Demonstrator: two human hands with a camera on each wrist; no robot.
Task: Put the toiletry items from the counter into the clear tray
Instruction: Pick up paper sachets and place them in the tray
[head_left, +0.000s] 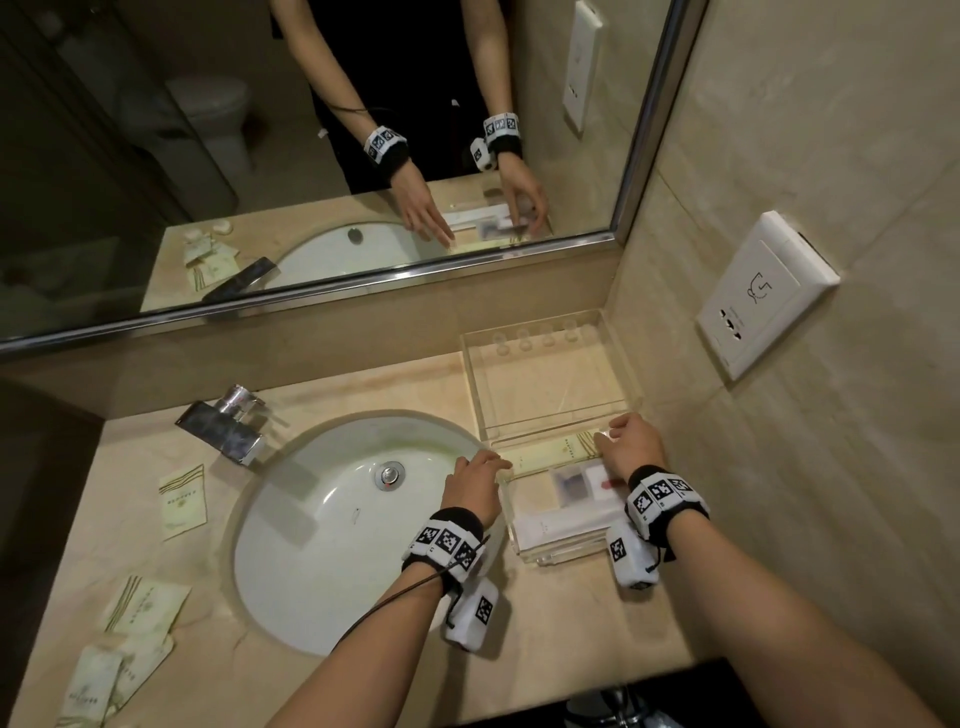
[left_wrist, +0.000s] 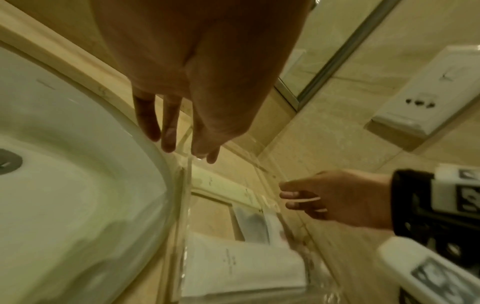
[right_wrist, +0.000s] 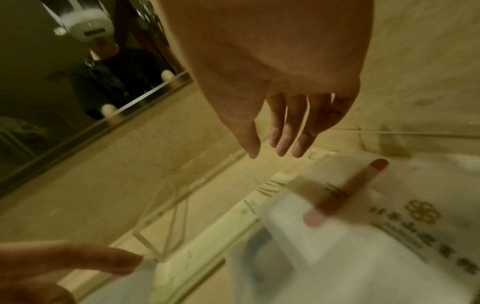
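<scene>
The clear tray (head_left: 566, 558) stands on the counter right of the sink. In it lie a long cream box (head_left: 550, 453), a grey packet (head_left: 571, 487), a white packet with a red stick (head_left: 602, 480) and a long white box (head_left: 556, 530). My left hand (head_left: 496, 463) hovers at the cream box's left end with straight fingers (left_wrist: 168, 135) and holds nothing. My right hand (head_left: 605, 441) is over the box's right end, fingers (right_wrist: 283, 144) relaxed and empty. Cream packets (head_left: 182, 501) (head_left: 145, 605) (head_left: 98, 680) lie on the counter left of the sink.
An empty clear box (head_left: 470, 374) adjoins the tray at the back, against the wall. The white basin (head_left: 322, 545) and chrome faucet (head_left: 228, 423) are to the left. A wall socket (head_left: 763, 296) is on the right wall, and the mirror (head_left: 311, 156) is behind.
</scene>
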